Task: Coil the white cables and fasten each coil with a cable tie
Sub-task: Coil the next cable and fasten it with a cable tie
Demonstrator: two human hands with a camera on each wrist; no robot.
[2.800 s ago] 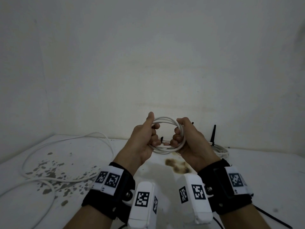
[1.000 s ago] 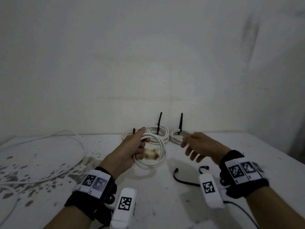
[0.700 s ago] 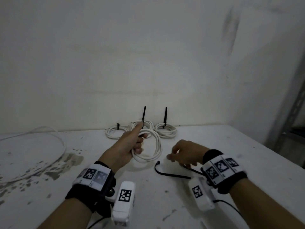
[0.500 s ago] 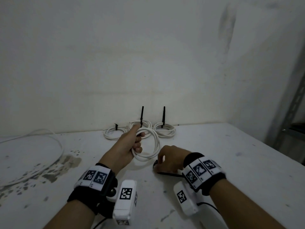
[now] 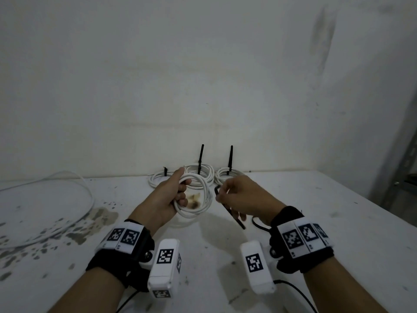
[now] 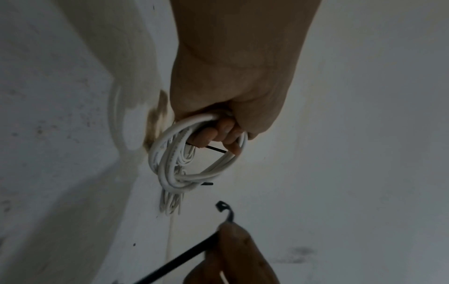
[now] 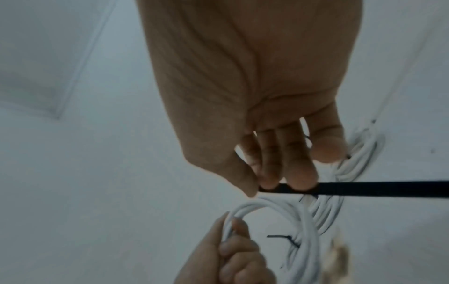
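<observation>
Since half a second ago, the right hand [image 5: 242, 199] has risen off the stained white tabletop [image 5: 316, 222], now pinching a black plastic cable tie [image 7: 340, 189]. Left hand [image 5: 163, 201] clenches the coiled white cable [image 5: 203, 195] above the table. Recommended: thread the tie's tail through the coil's opening, keeping all loops bunched.

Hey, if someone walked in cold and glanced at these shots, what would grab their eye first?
Probably the white cable coil gripped in the left hand above mid-table, with the right hand beside it pinching a black cable tie. Next, three tied coils at the wall, two with tie tails standing upright, and a loose white cable on the stained table at far left.
</observation>
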